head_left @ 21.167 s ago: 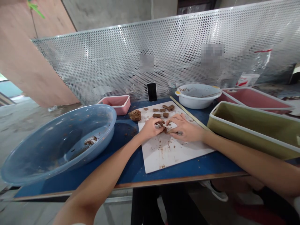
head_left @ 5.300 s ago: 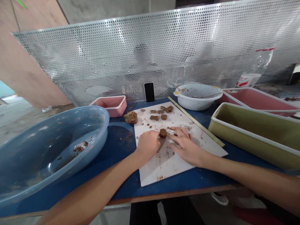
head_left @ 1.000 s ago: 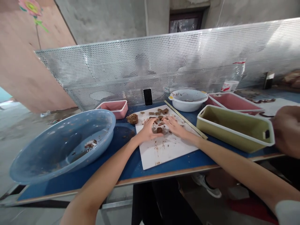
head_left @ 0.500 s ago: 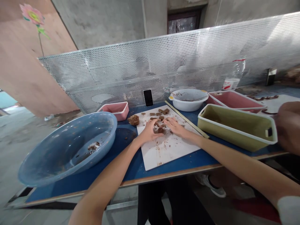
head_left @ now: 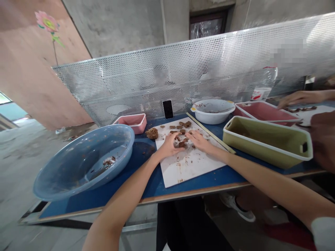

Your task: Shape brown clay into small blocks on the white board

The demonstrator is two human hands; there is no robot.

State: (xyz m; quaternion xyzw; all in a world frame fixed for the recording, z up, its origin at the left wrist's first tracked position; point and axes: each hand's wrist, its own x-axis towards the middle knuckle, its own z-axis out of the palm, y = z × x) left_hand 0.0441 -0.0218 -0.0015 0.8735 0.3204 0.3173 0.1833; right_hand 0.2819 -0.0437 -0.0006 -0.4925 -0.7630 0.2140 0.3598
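Observation:
Both my hands rest on a white board [head_left: 188, 167] on the blue table. My left hand [head_left: 169, 145] has its fingers curled around a small brown clay lump [head_left: 181, 144], touching it. My right hand [head_left: 200, 141] lies flat with fingers stretched out, its fingertips against the same lump and nearby crumbs. Several small brown clay pieces [head_left: 183, 124] lie at the far end of the board. A rough clay ball [head_left: 152, 132] sits by the board's far left corner.
A big blue basin [head_left: 83, 162] stands left, a small pink tray [head_left: 132, 121] behind it. A white bowl [head_left: 213, 111], an olive tub [head_left: 264, 143] and a pink tub [head_left: 261, 111] are right. A wooden stick [head_left: 209, 132], a phone [head_left: 168, 109], mesh screen. Another person's hand [head_left: 295, 99] far right.
My hands stay on the lump with little movement. The view has swung slightly, and another person's hand now shows at the far right over the neighbouring board.

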